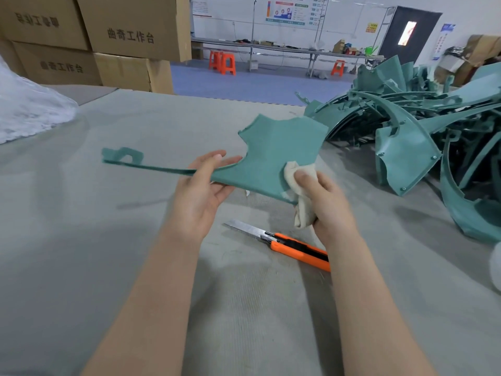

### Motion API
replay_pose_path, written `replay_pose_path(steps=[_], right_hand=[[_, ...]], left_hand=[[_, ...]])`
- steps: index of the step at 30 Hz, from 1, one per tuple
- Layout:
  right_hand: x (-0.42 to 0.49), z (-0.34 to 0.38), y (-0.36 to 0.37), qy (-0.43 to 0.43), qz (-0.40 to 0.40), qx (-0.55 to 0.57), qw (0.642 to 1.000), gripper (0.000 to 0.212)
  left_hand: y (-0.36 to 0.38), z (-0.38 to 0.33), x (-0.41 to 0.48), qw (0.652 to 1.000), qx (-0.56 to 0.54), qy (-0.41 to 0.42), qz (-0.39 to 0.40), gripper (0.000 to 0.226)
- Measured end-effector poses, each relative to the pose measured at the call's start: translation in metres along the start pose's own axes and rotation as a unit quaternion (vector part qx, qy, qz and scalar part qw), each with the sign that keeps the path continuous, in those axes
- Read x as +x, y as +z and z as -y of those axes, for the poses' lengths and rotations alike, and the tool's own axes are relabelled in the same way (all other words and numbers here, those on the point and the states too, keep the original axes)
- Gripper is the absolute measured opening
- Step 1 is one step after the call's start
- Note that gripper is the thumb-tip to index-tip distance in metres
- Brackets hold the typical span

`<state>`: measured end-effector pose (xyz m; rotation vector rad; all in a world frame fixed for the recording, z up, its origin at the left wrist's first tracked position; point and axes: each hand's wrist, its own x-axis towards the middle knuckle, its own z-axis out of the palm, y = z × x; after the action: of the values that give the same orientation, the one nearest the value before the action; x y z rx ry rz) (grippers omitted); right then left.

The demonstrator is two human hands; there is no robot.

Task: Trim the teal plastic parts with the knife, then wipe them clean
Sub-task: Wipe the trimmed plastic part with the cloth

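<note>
I hold a flat teal plastic part above the grey table. It has a broad plate on the right and a thin arm running left to a small tab. My left hand pinches the part's near edge where the arm meets the plate, thumb on top. My right hand grips a cream cloth and presses it onto the plate's near right corner. An orange utility knife lies on the table below my hands, blade extended and pointing left.
A tangled pile of teal parts fills the table's right side. Cardboard boxes stack at the back left, next to a white plastic bag. Beyond the table are a blue floor, orange stools and a long bench.
</note>
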<state>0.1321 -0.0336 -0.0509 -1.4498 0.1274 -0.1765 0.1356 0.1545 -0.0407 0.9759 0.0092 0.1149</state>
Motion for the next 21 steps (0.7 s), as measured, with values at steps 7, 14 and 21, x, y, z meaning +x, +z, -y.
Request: replay_pose_path(steps=[7, 14, 21], right_hand=[[-0.008, 0.007, 0.014, -0.161, 0.058, 0.035, 0.985, 0.017], [-0.008, 0.003, 0.018, -0.187, 0.082, -0.125, 0.971, 0.047], [-0.003, 0.005, 0.013, -0.214, -0.094, -0.161, 0.959, 0.031]], left_hand=[[0.007, -0.001, -0.006, 0.988, -0.031, -0.147, 0.018, 0.085], [0.002, -0.013, -0.013, 0.97, -0.157, -0.107, 0.151, 0.079], [0.01, -0.004, -0.011, 0.996, -0.039, -0.074, 0.044, 0.021]])
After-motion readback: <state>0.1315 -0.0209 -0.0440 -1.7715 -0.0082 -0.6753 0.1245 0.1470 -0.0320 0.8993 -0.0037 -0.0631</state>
